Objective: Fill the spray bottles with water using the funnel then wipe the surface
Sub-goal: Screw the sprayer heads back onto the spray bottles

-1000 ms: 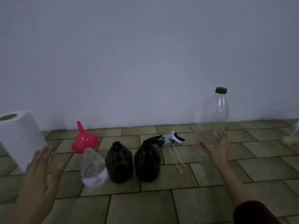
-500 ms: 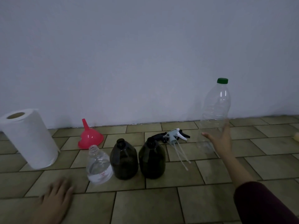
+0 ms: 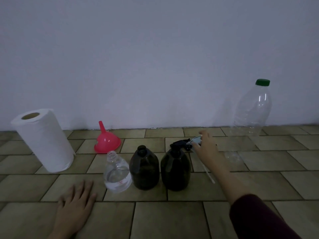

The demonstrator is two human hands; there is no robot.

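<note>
Two dark, round-bodied plastic spray bottles (image 3: pixel 144 167) (image 3: pixel 175 168) are standing uncapped and side by side on the tiled floor (image 3: pixel 172 219), a pink plastic funnel (image 3: pixel 107 141) lying mouth-down behind them. The person's right hand (image 3: pixel 204 145) is reaching over the grey-and-black trigger sprayer heads (image 3: pixel 189 143), fingers loosely spread, gripping nothing; the left hand (image 3: pixel 76 202) is pressing flat on the tiles. A sleeve is risking toppling the open clear water bottle (image 3: pixel 117 173), whose red label is unreadable.

One dim head view looks forward and down, apparently from low, near the tiled floor (image 3: pixel 172 219).
</note>
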